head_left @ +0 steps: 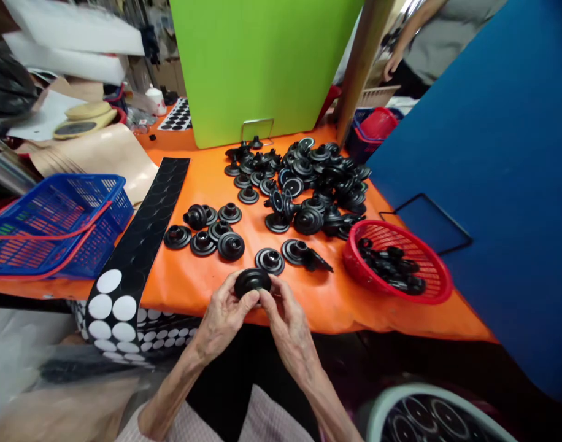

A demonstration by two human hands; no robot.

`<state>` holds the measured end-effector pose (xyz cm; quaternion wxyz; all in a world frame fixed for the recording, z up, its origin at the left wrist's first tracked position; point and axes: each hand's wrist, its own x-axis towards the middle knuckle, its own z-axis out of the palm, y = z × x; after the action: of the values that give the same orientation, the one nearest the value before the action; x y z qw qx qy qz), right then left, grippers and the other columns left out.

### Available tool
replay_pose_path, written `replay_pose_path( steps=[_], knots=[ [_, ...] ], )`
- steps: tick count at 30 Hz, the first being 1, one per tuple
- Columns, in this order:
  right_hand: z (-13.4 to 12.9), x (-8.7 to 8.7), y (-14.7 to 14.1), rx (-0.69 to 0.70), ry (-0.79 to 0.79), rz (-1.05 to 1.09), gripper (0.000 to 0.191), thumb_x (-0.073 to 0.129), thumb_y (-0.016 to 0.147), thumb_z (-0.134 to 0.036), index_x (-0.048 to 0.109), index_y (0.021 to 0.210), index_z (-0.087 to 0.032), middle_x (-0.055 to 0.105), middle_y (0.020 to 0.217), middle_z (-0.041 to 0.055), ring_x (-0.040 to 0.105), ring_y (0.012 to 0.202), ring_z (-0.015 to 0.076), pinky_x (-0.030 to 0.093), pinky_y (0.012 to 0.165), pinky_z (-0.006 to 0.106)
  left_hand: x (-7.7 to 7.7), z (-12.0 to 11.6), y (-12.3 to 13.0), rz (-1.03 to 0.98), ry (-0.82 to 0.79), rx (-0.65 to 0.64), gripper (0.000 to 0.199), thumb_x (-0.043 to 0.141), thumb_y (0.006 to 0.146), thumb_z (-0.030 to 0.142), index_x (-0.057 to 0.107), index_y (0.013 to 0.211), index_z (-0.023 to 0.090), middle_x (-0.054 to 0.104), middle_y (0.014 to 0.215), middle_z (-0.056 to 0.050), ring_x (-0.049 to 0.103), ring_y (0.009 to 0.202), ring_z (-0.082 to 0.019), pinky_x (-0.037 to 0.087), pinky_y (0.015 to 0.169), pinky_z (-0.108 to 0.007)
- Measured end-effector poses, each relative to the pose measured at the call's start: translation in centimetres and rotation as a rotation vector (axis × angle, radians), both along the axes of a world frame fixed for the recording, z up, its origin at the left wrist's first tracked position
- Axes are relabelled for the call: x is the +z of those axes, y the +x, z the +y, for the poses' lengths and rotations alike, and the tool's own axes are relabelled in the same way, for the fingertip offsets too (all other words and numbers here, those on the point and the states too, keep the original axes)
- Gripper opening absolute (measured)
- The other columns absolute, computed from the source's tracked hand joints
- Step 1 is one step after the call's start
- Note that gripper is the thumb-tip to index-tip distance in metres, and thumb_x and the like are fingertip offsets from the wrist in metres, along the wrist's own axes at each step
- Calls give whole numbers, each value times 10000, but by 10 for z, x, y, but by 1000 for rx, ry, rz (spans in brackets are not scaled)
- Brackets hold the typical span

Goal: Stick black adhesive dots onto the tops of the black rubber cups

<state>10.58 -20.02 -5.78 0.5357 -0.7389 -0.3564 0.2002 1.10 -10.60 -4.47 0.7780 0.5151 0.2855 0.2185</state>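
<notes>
A round black disc-shaped part is held between both hands at the front edge of the orange table. My left hand grips its left side, and my right hand grips its right side, the thumbs close together below it. Just beyond lie a black part and another beside a flat black piece. Several similar parts sit in a group to the left, and a large heap lies farther back.
A red basket holds small black pieces at the right. On the left are a sticker strip and a blue basket. Green and blue panels stand behind and right. A person's arm shows beyond. A tub stands below.
</notes>
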Motion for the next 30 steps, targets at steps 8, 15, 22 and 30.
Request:
replay_pose_path(
  steps=[8,15,22,30],
  knots=[
    [75,36,90,-74,-159,-603,249,447,917,-379,593,1017,-204,624,989,105,599,910,253,490,818,397,-11,53,19,165,446,250,383,755,716,332,640,1065,224,622,1071,-76,597,1024,-243,474,928,-352],
    [125,22,134,-167,-301,-636,215,424,886,-272,598,914,-150,612,1078,209,538,1077,336,375,950,488,-16,55,22,286,633,326,458,732,739,379,656,1170,244,602,1032,-85,549,1038,-283,381,1005,-399],
    [100,28,166,-143,-196,-325,458,246,934,-476,584,799,-199,659,709,82,628,722,229,499,672,351,0,49,16,201,686,483,256,722,742,276,707,995,236,562,908,-52,548,762,-186,468,817,-304],
    [57,59,109,287,43,53,386,411,916,-528,628,903,-208,691,876,32,644,787,179,531,718,316,43,43,44,-2,36,134,320,662,811,411,696,989,148,681,927,-87,643,778,-174,507,643,-237]
  ],
)
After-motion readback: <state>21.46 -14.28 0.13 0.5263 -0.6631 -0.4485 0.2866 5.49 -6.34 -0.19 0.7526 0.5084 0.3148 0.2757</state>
